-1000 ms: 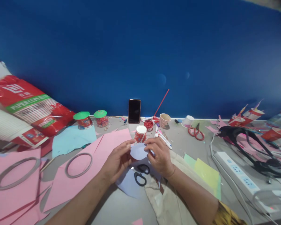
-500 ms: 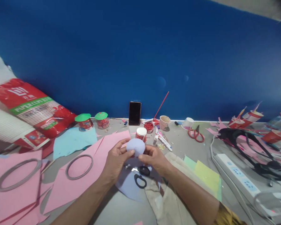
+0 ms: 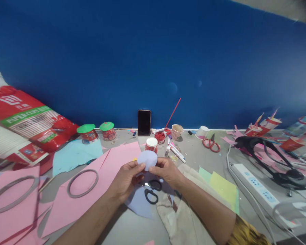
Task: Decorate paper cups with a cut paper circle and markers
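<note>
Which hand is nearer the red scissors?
Right. The right hand pinches the paper circle on the side toward the red scissors; the left hand grips the circle's far side, farther off.

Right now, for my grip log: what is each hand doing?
Left hand: closed on the pale paper disc, left edge.
Right hand: closed on the same disc, right edge.

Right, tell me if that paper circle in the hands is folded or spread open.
Spread: the paper circle shows one whole round face, its lower edge pinched by the left hand and the right hand.
</note>
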Tool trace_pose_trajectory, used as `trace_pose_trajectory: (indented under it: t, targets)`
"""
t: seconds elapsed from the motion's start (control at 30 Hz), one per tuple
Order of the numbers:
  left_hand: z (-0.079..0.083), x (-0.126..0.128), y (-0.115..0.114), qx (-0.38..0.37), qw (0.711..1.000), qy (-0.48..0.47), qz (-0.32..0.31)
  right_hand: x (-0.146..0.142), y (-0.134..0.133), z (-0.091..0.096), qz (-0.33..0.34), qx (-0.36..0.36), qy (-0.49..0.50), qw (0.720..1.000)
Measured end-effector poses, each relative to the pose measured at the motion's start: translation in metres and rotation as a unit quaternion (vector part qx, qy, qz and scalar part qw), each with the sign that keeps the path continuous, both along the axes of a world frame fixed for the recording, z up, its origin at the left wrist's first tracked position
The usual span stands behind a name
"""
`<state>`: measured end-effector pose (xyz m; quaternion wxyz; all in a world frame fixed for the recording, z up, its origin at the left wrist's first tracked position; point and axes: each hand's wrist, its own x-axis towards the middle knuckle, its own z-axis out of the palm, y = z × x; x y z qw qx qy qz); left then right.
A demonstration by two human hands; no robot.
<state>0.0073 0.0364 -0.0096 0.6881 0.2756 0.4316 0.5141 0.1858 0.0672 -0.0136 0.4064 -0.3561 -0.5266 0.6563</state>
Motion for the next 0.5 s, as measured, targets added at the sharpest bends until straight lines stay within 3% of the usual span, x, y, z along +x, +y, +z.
trace_pose_trajectory:
  t: [0.23, 0.5]
  targets:
    - [0.0027, 0.0035, -0.0018, 0.000, 0.999, -0.033, 0.008, -0.0006, 0.0014, -0.0064, -0.038, -0.011, 0.030, 0.999]
    - [0.0025, 0.0022, 0.0007, -0.015, 0.998, -0.052, 0.024, 0.0012, 0.0039, -0.0096, -0.020, -0.017, 0.000, 1.000]
